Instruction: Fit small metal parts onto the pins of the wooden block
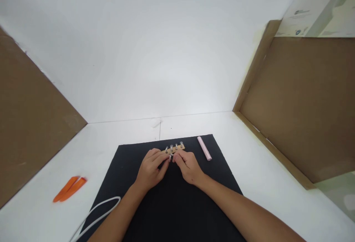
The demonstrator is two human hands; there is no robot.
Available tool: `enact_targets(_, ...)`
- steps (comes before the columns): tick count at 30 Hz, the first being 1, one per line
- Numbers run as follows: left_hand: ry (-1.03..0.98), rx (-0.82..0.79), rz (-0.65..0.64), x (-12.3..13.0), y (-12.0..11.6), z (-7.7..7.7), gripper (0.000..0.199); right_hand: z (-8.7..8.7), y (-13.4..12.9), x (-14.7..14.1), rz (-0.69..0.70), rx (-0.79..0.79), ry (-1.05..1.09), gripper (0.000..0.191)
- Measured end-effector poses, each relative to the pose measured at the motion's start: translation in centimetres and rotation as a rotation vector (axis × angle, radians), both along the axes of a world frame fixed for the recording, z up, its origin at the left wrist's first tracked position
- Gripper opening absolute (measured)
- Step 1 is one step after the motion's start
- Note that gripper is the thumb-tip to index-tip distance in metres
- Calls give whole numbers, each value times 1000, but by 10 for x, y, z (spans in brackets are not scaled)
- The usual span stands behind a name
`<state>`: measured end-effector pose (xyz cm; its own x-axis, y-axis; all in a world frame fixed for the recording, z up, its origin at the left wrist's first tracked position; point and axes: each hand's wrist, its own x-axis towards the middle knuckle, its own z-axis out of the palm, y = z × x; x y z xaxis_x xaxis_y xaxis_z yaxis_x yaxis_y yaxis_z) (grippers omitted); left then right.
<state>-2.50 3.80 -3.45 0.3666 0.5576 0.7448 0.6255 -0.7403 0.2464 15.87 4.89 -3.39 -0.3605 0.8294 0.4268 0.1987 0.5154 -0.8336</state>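
Beside the wooden strip [173, 149] on the black mat [172, 205], the left hand [151, 169] and right hand [190, 167] are pinching a small metal piece [171, 156] between closed fingers.

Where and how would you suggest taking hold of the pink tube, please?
I'd probably pinch the pink tube mid-length from above, fingers across its long sides, since it is slim, straight and lies flat on the black mat.

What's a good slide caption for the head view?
Head view: both hands, left and right, at a wooden strip with metal fittings, pink roll beside.
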Motion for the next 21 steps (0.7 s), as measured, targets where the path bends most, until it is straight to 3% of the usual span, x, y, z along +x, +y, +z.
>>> enact_targets(8,-26,-10,14,0,1,0,22,-1,1,0,-13,-32,-26,39)
enact_targets(21,-81,2,3,0,2,-1,23,-1,-5,1,117,105,-155,29)
